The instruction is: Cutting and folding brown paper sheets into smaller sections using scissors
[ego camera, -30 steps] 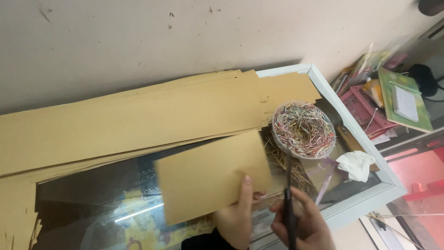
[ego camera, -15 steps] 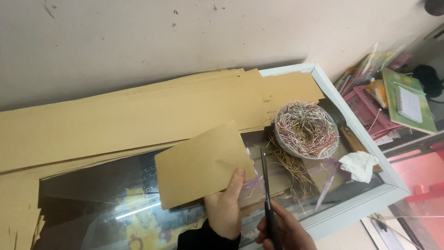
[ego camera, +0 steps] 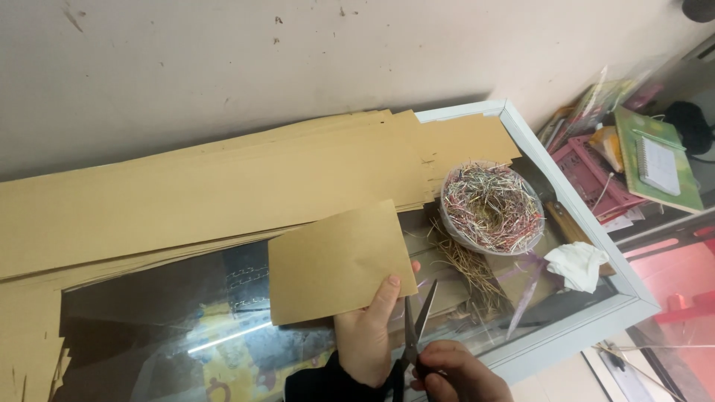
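My left hand (ego camera: pixel 366 335) pinches the lower right corner of a small brown paper sheet (ego camera: pixel 335 260), thumb on top, and holds it above a glass counter top (ego camera: pixel 186 313). My right hand (ego camera: pixel 456 374) sits at the bottom edge and grips black-handled scissors (ego camera: pixel 414 329). The blades are open and point up, just right of the sheet's corner, close to my left thumb. A long stack of brown paper sheets (ego camera: pixel 201 201) lies along the wall behind.
A clear bowl of thin coloured strips (ego camera: pixel 491 208) stands at the counter's right end, with dry straw (ego camera: pixel 465 272) and a crumpled white tissue (ego camera: pixel 575 264) beside it. A pale frame (ego camera: pixel 573 208) edges the glass. Books and a pink tray (ego camera: pixel 596 171) lie beyond it.
The scissors have moved left and down towards the sheet, and their blades have opened. The sheet has tilted and shifted slightly in my left hand.
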